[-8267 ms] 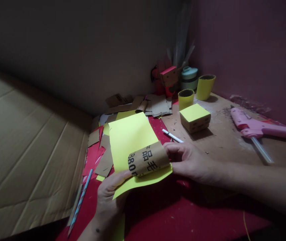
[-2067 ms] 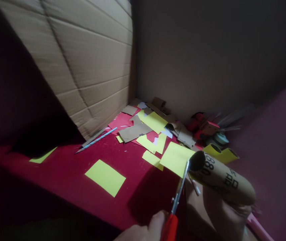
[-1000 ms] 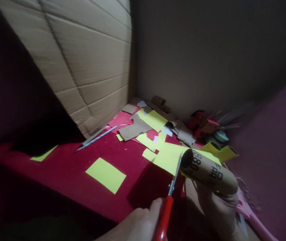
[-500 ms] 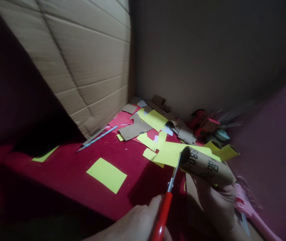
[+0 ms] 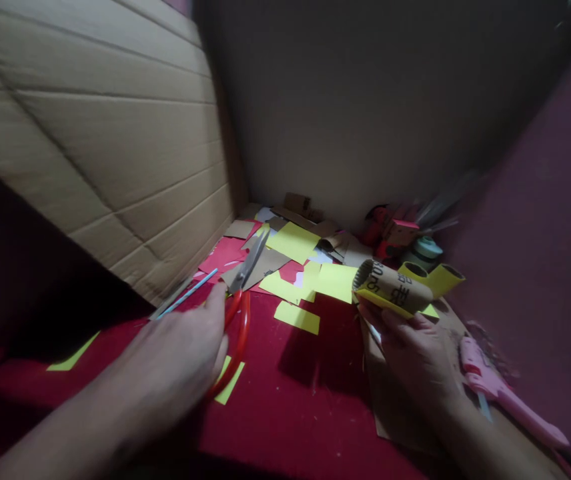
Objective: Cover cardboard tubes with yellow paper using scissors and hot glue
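My left hand (image 5: 190, 347) is closed around the red handles of a pair of scissors (image 5: 238, 347). Their blades point away from me, nearly together, over the paper scraps. In my right hand (image 5: 418, 350) is a brown cardboard tube (image 5: 398, 288) with dark printed characters, lying on its side with its open end to the left. A strip of yellow paper (image 5: 385, 303) lies along the tube's underside, by my fingers. A small yellow paper piece (image 5: 230, 383) on the red cloth is partly hidden by my left hand and the scissors.
Yellow sheets (image 5: 293, 241), red paper and cardboard scraps (image 5: 265, 267) are strewn on the red cloth (image 5: 285, 413). A striped straw (image 5: 188, 293) lies left. On the right are a pink glue gun (image 5: 503, 393), yellow tubes (image 5: 445, 281) and a teal-lidded container (image 5: 425, 248). A cardboard panel (image 5: 130, 133) stands left.
My left hand has moved the scissors leftward and forward, away from the tube's end. The tube has turned slightly, and yellow paper now shows along its lower side. The view has shifted.
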A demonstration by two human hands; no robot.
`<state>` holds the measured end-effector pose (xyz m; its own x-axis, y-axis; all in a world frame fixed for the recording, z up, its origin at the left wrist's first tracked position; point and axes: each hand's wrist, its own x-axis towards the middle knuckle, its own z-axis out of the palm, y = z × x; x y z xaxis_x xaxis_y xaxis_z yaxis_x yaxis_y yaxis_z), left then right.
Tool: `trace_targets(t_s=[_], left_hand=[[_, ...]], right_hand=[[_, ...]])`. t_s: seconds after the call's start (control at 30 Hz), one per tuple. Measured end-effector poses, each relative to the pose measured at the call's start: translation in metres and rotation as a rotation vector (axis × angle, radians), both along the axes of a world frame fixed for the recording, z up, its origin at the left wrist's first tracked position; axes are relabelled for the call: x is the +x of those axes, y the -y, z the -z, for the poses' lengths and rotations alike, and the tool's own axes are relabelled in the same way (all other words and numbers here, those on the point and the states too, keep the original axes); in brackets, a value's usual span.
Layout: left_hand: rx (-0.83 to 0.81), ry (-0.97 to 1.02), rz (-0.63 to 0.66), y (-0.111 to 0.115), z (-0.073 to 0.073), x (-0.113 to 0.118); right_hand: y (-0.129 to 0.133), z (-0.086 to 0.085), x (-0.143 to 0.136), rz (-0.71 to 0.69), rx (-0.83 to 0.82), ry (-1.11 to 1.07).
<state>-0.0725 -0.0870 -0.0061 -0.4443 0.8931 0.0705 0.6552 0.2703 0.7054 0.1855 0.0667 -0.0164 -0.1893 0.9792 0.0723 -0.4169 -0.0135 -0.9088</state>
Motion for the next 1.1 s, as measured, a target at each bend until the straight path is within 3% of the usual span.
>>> trace_targets(t_s=[0.07, 0.2, 0.3, 0.37, 0.43, 0.5, 0.6, 0.77, 0.9, 1.1], left_hand=[[-0.260, -0.505, 0.053, -0.035, -0.015, -0.005], [-0.277, -0.607, 0.077, -0.080, -0.012, -0.011], [-0.267, -0.658, 0.080, -0.086, -0.009, -0.009], [-0.218, -0.692, 0.117, -0.081, -0.015, -0.002], [-0.088, -0.616, 0.227, -0.077, -0.025, 0.012], [0.144, -0.339, 0.383, -0.074, -0.034, 0.031], [0.324, -0.139, 0.479, -0.079, -0.041, 0.061], [0.340, -0.021, 0.535, -0.103, -0.029, 0.086], [0.321, 0.186, 0.540, -0.113, -0.014, 0.085], [0.291, 0.416, 0.542, -0.114, -0.003, 0.084]], right_hand=[[0.001, 0.000, -0.002, -0.013, -0.020, -0.007], [0.004, -0.003, -0.002, -0.048, -0.087, -0.051], [0.006, -0.004, -0.001, -0.080, -0.107, -0.062], [0.007, -0.004, -0.001, -0.109, -0.104, -0.051], [0.007, -0.003, -0.002, -0.143, -0.096, -0.042], [0.008, -0.003, -0.003, -0.179, -0.089, -0.024], [0.009, -0.001, -0.004, -0.242, -0.084, -0.003], [0.009, 0.007, -0.002, -0.333, -0.039, -0.045], [0.008, 0.013, -0.003, -0.359, -0.032, -0.069], [0.012, 0.009, -0.004, -0.402, -0.090, -0.103]])
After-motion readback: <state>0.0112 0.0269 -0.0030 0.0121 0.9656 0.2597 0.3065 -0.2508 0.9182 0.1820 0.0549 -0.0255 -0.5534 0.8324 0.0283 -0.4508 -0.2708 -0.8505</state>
